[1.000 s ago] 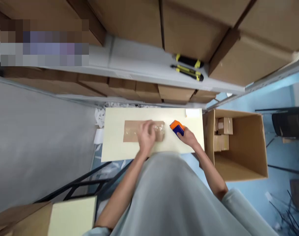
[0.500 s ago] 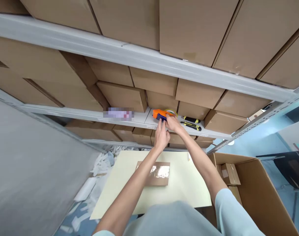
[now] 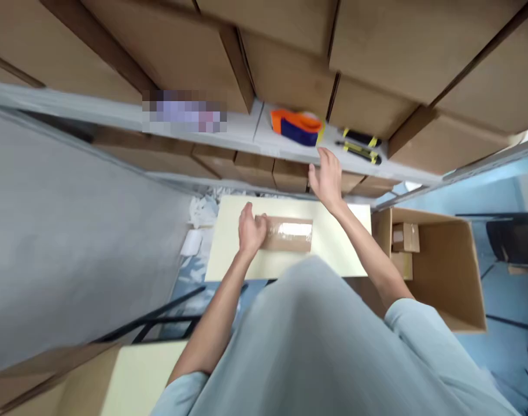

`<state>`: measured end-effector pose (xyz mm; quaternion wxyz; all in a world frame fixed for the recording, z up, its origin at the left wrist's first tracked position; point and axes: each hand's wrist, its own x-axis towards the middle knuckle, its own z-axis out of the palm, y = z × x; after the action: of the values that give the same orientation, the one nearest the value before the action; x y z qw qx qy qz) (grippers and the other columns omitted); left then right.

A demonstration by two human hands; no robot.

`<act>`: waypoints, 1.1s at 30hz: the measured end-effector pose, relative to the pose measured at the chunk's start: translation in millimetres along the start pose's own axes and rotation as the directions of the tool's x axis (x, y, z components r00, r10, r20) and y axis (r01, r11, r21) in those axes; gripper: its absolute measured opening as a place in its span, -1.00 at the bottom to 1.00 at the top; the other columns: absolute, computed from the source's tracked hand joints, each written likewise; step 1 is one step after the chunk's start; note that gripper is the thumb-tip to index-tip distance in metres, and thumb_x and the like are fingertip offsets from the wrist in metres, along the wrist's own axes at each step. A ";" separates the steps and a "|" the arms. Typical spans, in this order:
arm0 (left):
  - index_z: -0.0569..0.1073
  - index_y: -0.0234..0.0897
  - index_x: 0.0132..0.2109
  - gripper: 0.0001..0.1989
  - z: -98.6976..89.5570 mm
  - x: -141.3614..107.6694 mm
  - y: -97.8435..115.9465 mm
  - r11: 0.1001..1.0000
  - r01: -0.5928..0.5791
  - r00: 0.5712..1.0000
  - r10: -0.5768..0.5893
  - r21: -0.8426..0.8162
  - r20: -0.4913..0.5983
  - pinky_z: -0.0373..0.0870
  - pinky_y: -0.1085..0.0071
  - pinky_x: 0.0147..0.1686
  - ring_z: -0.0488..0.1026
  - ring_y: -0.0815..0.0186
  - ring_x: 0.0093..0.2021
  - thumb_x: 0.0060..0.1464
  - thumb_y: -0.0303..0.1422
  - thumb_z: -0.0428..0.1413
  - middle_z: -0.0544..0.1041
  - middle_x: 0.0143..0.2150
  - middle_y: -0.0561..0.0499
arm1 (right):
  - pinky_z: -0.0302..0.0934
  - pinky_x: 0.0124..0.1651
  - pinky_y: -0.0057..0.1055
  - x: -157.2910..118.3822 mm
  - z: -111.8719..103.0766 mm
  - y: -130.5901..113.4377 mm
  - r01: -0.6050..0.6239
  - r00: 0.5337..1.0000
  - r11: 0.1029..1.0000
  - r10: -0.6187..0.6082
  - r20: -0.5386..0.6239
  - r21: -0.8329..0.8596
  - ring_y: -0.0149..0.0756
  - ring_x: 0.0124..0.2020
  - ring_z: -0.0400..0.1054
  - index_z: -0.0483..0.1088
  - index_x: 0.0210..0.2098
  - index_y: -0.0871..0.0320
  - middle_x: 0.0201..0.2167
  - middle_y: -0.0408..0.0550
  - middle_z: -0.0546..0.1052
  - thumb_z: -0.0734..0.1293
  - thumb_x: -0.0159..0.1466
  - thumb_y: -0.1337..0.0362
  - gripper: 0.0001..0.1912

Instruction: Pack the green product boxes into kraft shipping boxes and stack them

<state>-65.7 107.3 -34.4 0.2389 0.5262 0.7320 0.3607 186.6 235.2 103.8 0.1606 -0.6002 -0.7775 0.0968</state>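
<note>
A small flat cardboard box [image 3: 285,242] with shiny clear tape across its top lies on the pale yellow tabletop [image 3: 333,260]. My left hand [image 3: 251,230] is at the left end of this box, fingers stretched up and thumb apart; whether it touches the box is hard to tell. Above the table's far side, my right hand [image 3: 328,178] is raised with fingers spread and nothing in it, just below the shelf edge. An orange and dark blue tape dispenser [image 3: 296,128] rests on that shelf. To its right lie two black and yellow utility knives [image 3: 360,152].
Cardboard boxes [image 3: 285,75] fill the grey metal shelf [image 3: 237,124]. At the right stands a large open carton [image 3: 446,271] with smaller boxes [image 3: 405,237] inside. Scraps of white paper [image 3: 203,209] litter the floor at left, beside a grey wall [image 3: 94,242].
The tape dispenser has been let go on the shelf. Both hands have come away from it, the left down to the small box, the right just below the shelf. My view has tilted downward.
</note>
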 end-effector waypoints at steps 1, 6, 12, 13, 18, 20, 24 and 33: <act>0.33 -0.47 0.52 -0.29 -7.1 -13.3 -20.7 0.995 0.096 0.995 -0.096 0.021 0.004 0.20 -0.10 0.60 0.31 -0.16 0.59 0.33 -0.24 0.13 0.40 0.53 -0.48 | -0.08 0.65 0.32 -36.3 17.8 5.9 -0.059 0.998 0.997 0.057 0.036 0.051 0.25 0.72 -0.18 -0.21 0.72 0.21 0.69 0.27 0.01 -0.03 0.65 0.05 -0.24; 0.38 -0.49 0.46 -0.34 -17.6 -56.8 -64.0 0.934 0.331 0.939 -0.340 0.135 0.051 0.32 -0.05 0.51 0.44 -0.14 0.49 0.37 -0.19 0.10 0.46 0.47 -0.51 | -0.08 0.71 0.11 -186.0 102.2 -11.6 -0.379 0.903 0.888 0.295 0.312 0.259 0.05 0.74 -0.14 -0.26 0.71 0.35 0.70 0.34 0.01 -0.01 0.64 0.03 -0.18; 0.47 -0.36 0.28 -0.23 19.8 -51.3 -27.3 0.902 0.361 0.918 -0.389 0.238 0.081 0.50 -0.18 0.30 0.61 -0.30 0.24 0.23 0.19 0.26 0.66 0.19 -0.44 | -0.01 0.69 0.02 -192.4 153.6 -41.4 -0.585 0.791 0.774 0.477 0.384 0.242 0.08 0.76 -0.27 -0.54 0.68 0.43 0.73 0.42 -0.22 0.14 0.61 -0.19 0.10; 0.48 -0.37 0.24 -0.16 24.9 -48.0 -22.7 0.884 0.386 0.908 -0.414 0.266 0.058 0.49 -0.23 0.28 0.61 -0.36 0.22 0.13 0.25 0.32 0.66 0.16 -0.47 | 0.04 0.67 0.03 -186.7 156.8 -41.0 -0.621 0.763 0.750 0.511 0.396 0.228 0.10 0.75 -0.21 -0.57 0.68 0.39 0.73 0.41 -0.19 0.14 0.60 -0.22 0.12; 0.52 -0.29 0.05 -0.26 27.5 -40.6 -25.9 0.849 0.416 0.891 -0.452 0.326 0.040 0.51 -0.20 0.22 0.62 -0.37 0.15 0.02 0.23 0.40 0.69 0.02 -0.42 | 0.12 0.63 -0.09 -180.4 161.7 -26.8 -0.648 0.737 0.726 0.518 0.435 0.233 -0.06 0.72 -0.05 -0.52 0.70 0.34 0.73 0.30 -0.08 -0.06 0.66 -0.12 -0.08; 0.54 -0.25 -0.02 -0.46 20.8 -42.8 -34.0 0.881 0.365 0.911 -0.405 0.303 0.080 0.52 -0.06 0.17 0.64 -0.24 0.08 0.22 0.15 0.27 0.69 -0.06 -0.33 | 0.06 0.66 -0.15 -185.6 161.3 -19.6 -0.602 0.775 0.746 0.461 0.433 0.283 -0.18 0.73 -0.10 -0.55 0.70 0.33 0.74 0.24 -0.11 -0.19 0.67 -0.03 -0.18; 0.53 -0.24 -0.18 -0.57 9.0 -45.5 -48.1 0.927 0.296 0.935 -0.330 0.232 0.128 0.51 0.13 0.07 0.64 -0.03 -0.06 0.47 0.00 0.02 0.64 -0.26 -0.19 | -0.11 0.72 -0.14 -191.6 160.0 -7.0 -0.556 0.813 0.744 0.393 0.430 0.371 -0.30 0.75 -0.23 -0.63 0.70 0.27 0.75 0.13 -0.16 -0.28 0.66 0.02 -0.23; 0.10 -0.52 0.63 -0.01 21.1 -53.3 -22.2 0.980 0.073 0.988 -0.096 0.187 0.119 -0.12 -0.20 0.66 -0.09 -0.24 0.73 0.38 0.10 0.15 0.01 0.69 -0.55 | -0.20 0.73 -0.02 -193.6 153.0 -19.5 -0.589 0.795 0.773 0.503 0.338 0.236 -0.05 0.77 -0.37 -0.54 0.70 0.41 0.74 0.32 -0.27 -0.18 0.64 -0.20 -0.04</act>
<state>-45.8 58.8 -66.5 0.2512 0.5362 0.7669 0.2475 157.1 49.8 -57.6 0.1218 -0.7482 -0.5538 0.3445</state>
